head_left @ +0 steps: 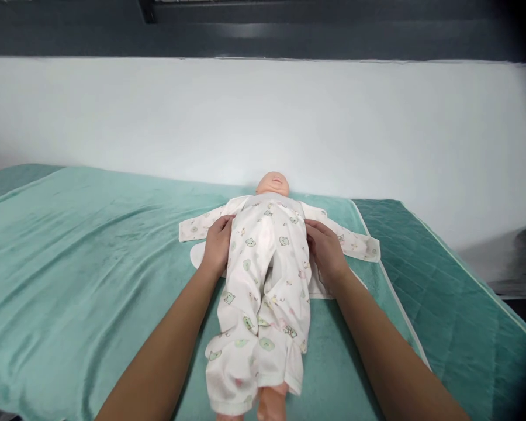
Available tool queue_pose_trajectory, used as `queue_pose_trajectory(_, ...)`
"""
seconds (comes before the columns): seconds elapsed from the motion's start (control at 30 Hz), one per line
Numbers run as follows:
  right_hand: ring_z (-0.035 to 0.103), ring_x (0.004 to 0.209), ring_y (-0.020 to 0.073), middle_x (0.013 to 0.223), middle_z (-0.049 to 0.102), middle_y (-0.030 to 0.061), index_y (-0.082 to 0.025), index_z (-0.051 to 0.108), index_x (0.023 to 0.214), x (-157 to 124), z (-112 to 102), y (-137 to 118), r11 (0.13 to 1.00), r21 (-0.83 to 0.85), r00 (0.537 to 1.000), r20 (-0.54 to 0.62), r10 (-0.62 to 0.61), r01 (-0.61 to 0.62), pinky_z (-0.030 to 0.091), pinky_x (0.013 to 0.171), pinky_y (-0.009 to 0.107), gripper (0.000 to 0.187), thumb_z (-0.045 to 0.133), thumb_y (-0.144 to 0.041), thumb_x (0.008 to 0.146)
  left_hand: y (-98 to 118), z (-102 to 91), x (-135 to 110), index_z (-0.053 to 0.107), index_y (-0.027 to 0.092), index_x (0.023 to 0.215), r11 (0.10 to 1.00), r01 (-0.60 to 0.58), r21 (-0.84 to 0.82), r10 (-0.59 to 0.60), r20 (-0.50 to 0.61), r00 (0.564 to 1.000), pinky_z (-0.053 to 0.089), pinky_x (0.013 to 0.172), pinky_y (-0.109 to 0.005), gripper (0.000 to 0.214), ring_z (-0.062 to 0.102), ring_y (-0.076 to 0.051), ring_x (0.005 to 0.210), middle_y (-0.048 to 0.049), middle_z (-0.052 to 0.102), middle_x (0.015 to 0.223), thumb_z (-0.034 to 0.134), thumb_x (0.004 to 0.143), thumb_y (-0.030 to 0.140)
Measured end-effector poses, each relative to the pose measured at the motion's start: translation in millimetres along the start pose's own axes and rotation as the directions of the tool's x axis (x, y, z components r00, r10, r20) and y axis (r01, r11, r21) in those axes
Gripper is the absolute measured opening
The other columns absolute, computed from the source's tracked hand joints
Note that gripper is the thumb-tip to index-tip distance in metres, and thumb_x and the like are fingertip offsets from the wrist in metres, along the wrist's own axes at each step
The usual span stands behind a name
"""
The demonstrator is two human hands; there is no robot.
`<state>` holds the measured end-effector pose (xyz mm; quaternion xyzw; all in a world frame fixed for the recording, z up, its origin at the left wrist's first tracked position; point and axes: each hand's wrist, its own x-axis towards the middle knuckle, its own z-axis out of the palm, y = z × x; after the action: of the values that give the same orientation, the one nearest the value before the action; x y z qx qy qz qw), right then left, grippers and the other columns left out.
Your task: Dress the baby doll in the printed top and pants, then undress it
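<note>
A baby doll [273, 183] lies on its back on a teal towel [83, 257], head away from me. It wears white trousers with small green bear prints [263, 292]. A white printed top [355, 241] lies spread open beneath it, sleeves out to both sides. My left hand [218, 242] rests against the doll's left side at the waistband, fingers curled on the cloth. My right hand [325, 250] presses the other side at the waist, fingers together on the fabric. A bare doll foot [272, 404] sticks out at the bottom.
A quilted green mat [456, 304] lies under the towel and runs off to the right. A white wall [263, 117] stands right behind the doll's head. The towel stretches wide to the left.
</note>
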<state>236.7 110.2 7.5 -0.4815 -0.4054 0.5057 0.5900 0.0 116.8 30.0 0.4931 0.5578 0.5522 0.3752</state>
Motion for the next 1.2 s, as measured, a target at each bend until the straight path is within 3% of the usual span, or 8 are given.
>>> queue_pose_trajectory(0.1, 0.067, 0.073, 0.0200, 0.082, 0.072, 0.0033, -0.022, 0.068, 0.099, 1.5, -3.4, 0.3, 0.996, -0.063, 0.994, -0.080, -0.072, 0.067, 0.055, 0.067, 0.034, 0.028, 0.067, -0.042, 0.079, -4.5, -0.1, 0.0, 0.073, 0.022, 0.099, 0.998, -0.045, 0.052, 0.047, -0.030, 0.998, 0.047, 0.087, -0.032, 0.030, 0.063, -0.022, 0.096, -0.0040, 0.073, 0.101, 0.056, 0.085, 0.043)
queue_pose_trajectory(0.23, 0.069, 0.084, 0.0215, 0.092, 0.074, 0.0047, -0.023, 0.066, 0.095, -0.4, -4.6, -0.9, 0.954, -0.221, 0.956, -0.168, -0.240, 0.201, 0.055, 0.081, 0.038, 0.021, 0.062, -0.040, 0.083, -5.1, 0.4, -0.5, 0.071, 0.023, 0.100, 0.988, -0.124, 0.094, 0.130, -0.060, 0.990, 0.046, 0.091, -0.033, 0.029, 0.063, -0.022, 0.099, -0.0039, 0.073, 0.103, 0.054, 0.088, 0.043)
queue_pose_trajectory(0.4, 0.065, 0.097, 0.0211, 0.104, 0.072, 0.0051, -0.025, 0.069, 0.100, 2.0, 9.3, -10.0, 0.816, -0.422, 0.891, -0.040, -0.453, 0.396, 0.050, 0.092, 0.037, 0.023, 0.055, -0.040, 0.090, 8.8, 3.6, 11.6, 0.073, 0.025, 0.102, 0.974, -0.219, 0.065, 0.215, 0.062, 0.975, 0.045, 0.097, -0.033, 0.025, 0.063, -0.022, 0.105, -0.0036, 0.072, 0.111, 0.058, 0.086, 0.038)
queue_pose_trajectory(0.7, 0.060, 0.101, 0.0207, 0.107, 0.067, 0.0049, -0.023, 0.067, 0.087, 43.0, 21.3, -14.8, 0.796, -0.413, 0.896, 0.171, -0.410, 0.443, 0.045, 0.093, 0.035, 0.018, 0.061, -0.040, 0.084, 15.2, 12.6, 54.2, 0.065, 0.022, 0.087, 0.977, -0.214, 0.022, 0.186, 0.419, 0.889, 0.038, 0.106, -0.037, 0.024, 0.056, -0.025, 0.122, -0.0052, 0.062, 0.136, 0.065, 0.081, 0.045)
queue_pose_trajectory(0.87, 0.052, 0.122, 0.0227, 0.128, 0.061, 0.0039, -0.023, 0.059, 0.077, 51.3, 16.5, -24.6, 0.743, -0.457, 0.863, 0.374, -0.339, 0.490, 0.033, 0.107, 0.038, 0.022, 0.063, -0.044, 0.084, 22.6, 6.8, 63.3, 0.058, 0.021, 0.077, 0.975, -0.209, 0.077, 0.130, 0.565, 0.815, 0.038, 0.104, -0.041, 0.030, 0.054, -0.028, 0.123, -0.0062, 0.057, 0.140, 0.067, 0.078, 0.050)
queue_pose_trajectory(0.97, 0.048, 0.128, 0.0242, 0.136, 0.057, 0.0045, -0.023, 0.056, 0.075, 50.2, 14.4, -32.4, 0.739, -0.457, 0.836, 0.481, -0.263, 0.495, 0.031, 0.108, 0.038, 0.028, 0.060, -0.048, 0.087, 24.3, 6.3, 67.5, 0.056, 0.021, 0.075, 0.970, -0.230, 0.073, 0.144, 0.591, 0.794, 0.040, 0.100, -0.039, 0.031, 0.054, -0.027, 0.119, -0.0081, 0.062, 0.128, 0.068, 0.077, 0.049)
queue_pose_trajectory(1.07, 0.050, 0.125, 0.0247, 0.135, 0.058, 0.0048, -0.021, 0.054, 0.071, 49.8, 15.2, -36.4, 0.748, -0.456, 0.838, 0.489, -0.243, 0.483, 0.033, 0.104, 0.037, 0.031, 0.057, -0.047, 0.088, 23.0, 9.7, 72.8, 0.053, 0.019, 0.075, 0.961, -0.265, 0.080, 0.172, 0.577, 0.798, 0.044, 0.088, -0.034, 0.032, 0.058, -0.021, 0.100, -0.0050, 0.066, 0.102, 0.067, 0.079, 0.048)
queue_pose_trajectory(1.2, 0.058, 0.099, 0.0209, 0.097, 0.067, 0.0015, -0.021, 0.049, 0.067, 59.1, 19.4, -33.6, 0.788, -0.482, 0.907, 0.357, -0.223, 0.384, 0.039, 0.085, 0.032, 0.032, 0.059, -0.045, 0.087, 19.5, 17.9, 81.7, 0.050, 0.019, 0.077, 0.951, -0.283, 0.124, 0.181, 0.518, 0.836, 0.036, 0.067, -0.025, 0.029, 0.048, -0.012, 0.073, 0.0028, 0.053, 0.076, 0.063, 0.083, 0.044)
